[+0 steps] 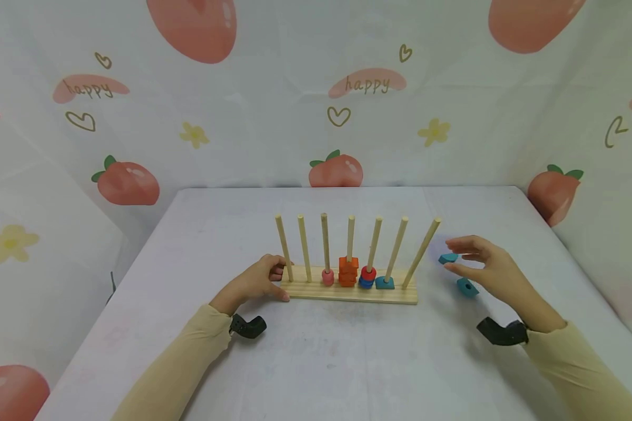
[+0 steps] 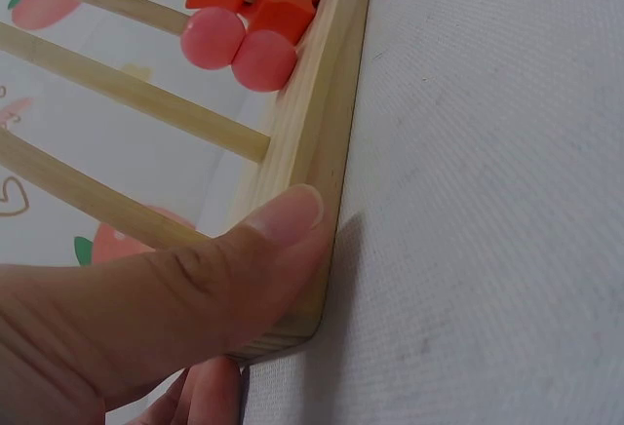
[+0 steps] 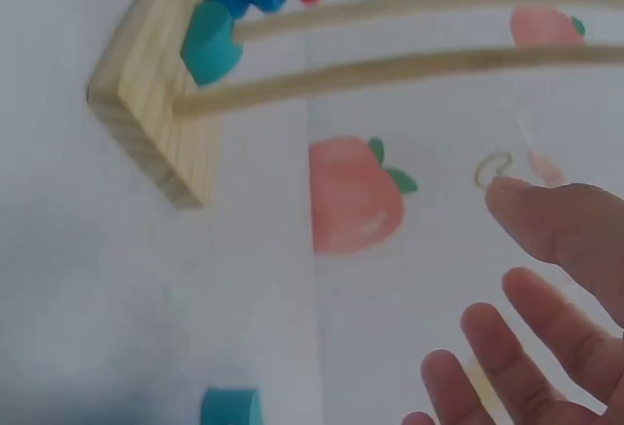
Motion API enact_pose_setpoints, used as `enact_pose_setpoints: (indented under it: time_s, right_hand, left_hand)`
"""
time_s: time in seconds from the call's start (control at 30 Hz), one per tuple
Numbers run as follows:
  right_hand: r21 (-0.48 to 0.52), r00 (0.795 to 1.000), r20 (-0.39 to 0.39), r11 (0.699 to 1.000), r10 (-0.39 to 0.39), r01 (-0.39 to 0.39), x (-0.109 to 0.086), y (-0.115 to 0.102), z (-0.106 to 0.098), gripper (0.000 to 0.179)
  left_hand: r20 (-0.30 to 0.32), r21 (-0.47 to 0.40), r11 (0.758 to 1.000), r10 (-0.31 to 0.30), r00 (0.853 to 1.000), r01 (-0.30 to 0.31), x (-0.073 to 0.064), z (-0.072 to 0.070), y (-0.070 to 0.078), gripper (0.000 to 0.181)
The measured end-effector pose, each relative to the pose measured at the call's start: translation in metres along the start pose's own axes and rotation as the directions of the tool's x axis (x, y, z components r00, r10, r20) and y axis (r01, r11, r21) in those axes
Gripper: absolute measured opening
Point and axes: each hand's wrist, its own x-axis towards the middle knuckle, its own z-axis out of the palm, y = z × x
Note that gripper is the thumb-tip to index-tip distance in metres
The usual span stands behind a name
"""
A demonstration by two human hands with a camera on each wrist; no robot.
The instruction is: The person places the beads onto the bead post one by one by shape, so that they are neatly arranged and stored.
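A wooden peg rack [image 1: 342,294] stands on the table with a row of upright pegs. My left hand [image 1: 258,279] grips its left end, thumb [image 2: 283,225] along the front edge and the other fingers behind. Threaded on the pegs are pink beads [image 1: 327,277], a stack of orange star beads [image 1: 349,272], a red bead [image 1: 368,273] over a blue one, and a teal half-round block [image 1: 385,283]. To the rack's right, my right hand [image 1: 487,266] hovers, fingers spread and holding nothing. Close by its fingertips lies a loose teal block [image 1: 447,258]; another teal block [image 1: 467,287] lies below the palm.
The white table [image 1: 316,362] runs back to a hanging cloth [image 1: 274,117] printed with peaches, hearts and flowers. Bare pegs [image 1: 284,248] stand at both ends of the rack. A dark wrist mount [image 1: 502,332] sits on each forearm.
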Motion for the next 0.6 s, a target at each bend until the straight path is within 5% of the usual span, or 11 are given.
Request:
enact_pose_setpoints:
  time_s: [0.3,0.6]
  right_hand:
    - [-0.089,0.969,0.130,0.976,0.209,-0.198,-0.009,0.027,-0.012,0.052]
    - [-0.196,0.939,0.215,0.954,0.269,-0.229,-0.009,0.048,0.000,0.051]
  left_hand:
    - [0.004,-0.004,1.000,-0.001,1.000,0.001,0.000,-0.001,0.000,0.075]
    - [0.009,-0.019,1.000,0.010,1.000,-0.009,-0.001,0.001,0.000,0.074]
